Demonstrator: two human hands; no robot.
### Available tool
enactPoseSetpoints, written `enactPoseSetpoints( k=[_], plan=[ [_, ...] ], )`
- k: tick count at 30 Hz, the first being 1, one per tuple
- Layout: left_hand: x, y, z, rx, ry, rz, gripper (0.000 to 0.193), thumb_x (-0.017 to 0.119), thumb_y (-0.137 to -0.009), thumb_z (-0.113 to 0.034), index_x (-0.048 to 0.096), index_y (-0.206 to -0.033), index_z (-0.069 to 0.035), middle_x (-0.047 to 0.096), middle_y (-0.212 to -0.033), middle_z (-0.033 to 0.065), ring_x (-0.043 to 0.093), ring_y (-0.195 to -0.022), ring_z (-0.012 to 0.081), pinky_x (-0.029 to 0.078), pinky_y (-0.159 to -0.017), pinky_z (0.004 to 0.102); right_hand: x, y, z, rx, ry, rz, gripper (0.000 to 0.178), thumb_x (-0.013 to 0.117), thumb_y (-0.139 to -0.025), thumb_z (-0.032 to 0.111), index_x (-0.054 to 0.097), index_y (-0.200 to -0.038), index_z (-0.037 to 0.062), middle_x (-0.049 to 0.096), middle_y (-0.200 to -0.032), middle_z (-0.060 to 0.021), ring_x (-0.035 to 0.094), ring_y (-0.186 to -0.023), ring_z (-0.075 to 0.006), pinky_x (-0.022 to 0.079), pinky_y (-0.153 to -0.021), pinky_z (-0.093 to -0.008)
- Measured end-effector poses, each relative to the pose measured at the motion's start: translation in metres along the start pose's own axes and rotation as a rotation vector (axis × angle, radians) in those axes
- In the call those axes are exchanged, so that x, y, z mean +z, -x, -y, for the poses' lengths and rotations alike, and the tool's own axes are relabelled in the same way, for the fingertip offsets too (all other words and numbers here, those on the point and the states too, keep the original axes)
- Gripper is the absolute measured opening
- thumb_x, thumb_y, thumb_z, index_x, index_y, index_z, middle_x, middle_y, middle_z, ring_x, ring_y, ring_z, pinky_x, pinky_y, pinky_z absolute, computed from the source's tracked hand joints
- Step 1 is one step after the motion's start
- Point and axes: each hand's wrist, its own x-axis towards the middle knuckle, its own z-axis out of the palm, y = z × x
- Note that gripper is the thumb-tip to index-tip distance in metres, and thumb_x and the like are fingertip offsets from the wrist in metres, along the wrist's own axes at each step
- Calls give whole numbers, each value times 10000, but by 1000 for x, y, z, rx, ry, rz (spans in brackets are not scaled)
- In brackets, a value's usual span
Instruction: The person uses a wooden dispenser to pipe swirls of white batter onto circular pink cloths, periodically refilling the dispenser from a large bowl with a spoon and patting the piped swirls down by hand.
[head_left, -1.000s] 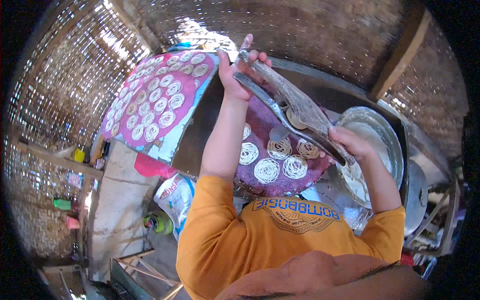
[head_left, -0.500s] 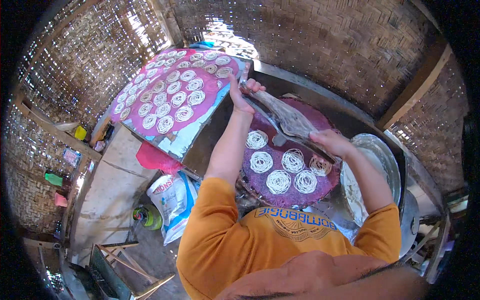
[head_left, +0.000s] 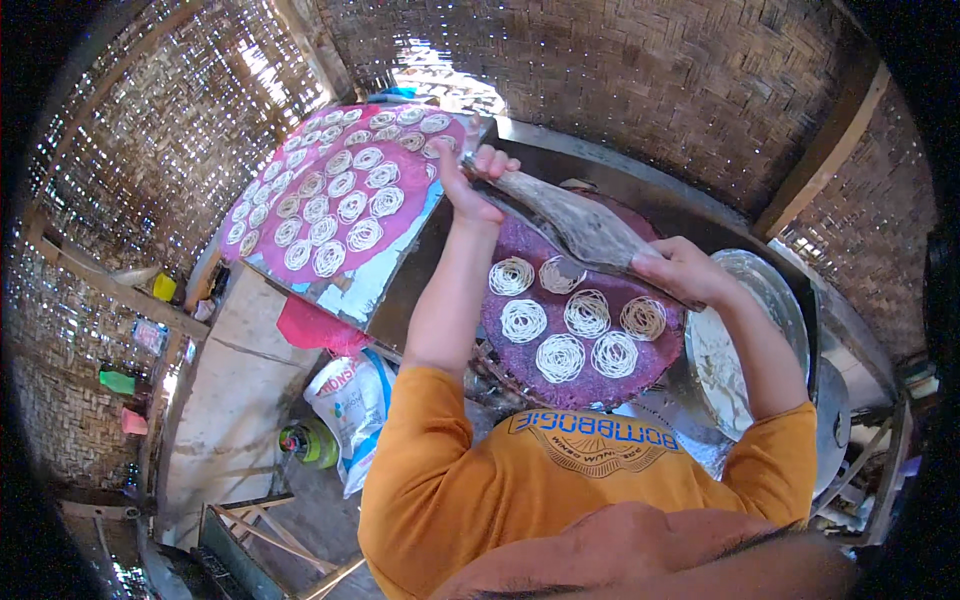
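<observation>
My left hand [head_left: 476, 186] grips the upper left end of a long, worn wooden hand press [head_left: 590, 230], its thumb sticking up. At the lower right end, my right hand [head_left: 688, 272] is closed around the same press. It slants above a round mat covered in purple cloth [head_left: 510, 352]. On the cloth lie several white coiled nests of thin strands [head_left: 560, 358]. One coil [head_left: 562, 275] sits right by the lower edge of the press, with a small grey part over it. The far part of the mat is hidden behind the press.
To the left, a pale blue board [head_left: 352, 296] bears pink cloth rounds [head_left: 330, 185] full of coils. A large metal basin [head_left: 715, 365] with white paste stands at right. A white sack [head_left: 350, 410] and a green gas cylinder [head_left: 312, 443] are on the floor. Woven walls [head_left: 620, 90] enclose everything.
The press has shifted a little across the mat, still in both hands. A coil now shows by its lower edge where the grey part and bare cloth were. The whole view has tilted slightly.
</observation>
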Motion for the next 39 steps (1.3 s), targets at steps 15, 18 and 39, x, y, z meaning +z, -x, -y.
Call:
enactPoseSetpoints(
  k=[15,18,39],
  plan=[
    [-89,13,84,-794,-728,-26,451,392,-825,-420,517,-1068,-62,588,-963,111,558,-834,227,439,-724,363,-4,14,-5,9,-59,-116,417,561,-755,367,563,-952,0,488,-623,20,409,-520,-51,325,-437,-217],
    [-89,30,87,-802,-1037,82,425,363,-844,-391,520,-1061,-61,588,-970,116,563,-822,212,440,-719,360,-3,12,-14,-37,-61,-128,392,560,-757,351,564,-939,5,480,-620,26,400,-517,-48,311,-438,-210],
    [-14,12,41,-307,-1052,-199,768,130,-790,-658,256,-1300,-98,376,-1266,125,306,-1186,336,200,-949,518,-14,27,-40,6,-250,-164,416,472,-821,430,544,-913,32,499,-581,-12,454,-448,-80,357,-382,-216]
  ],
)
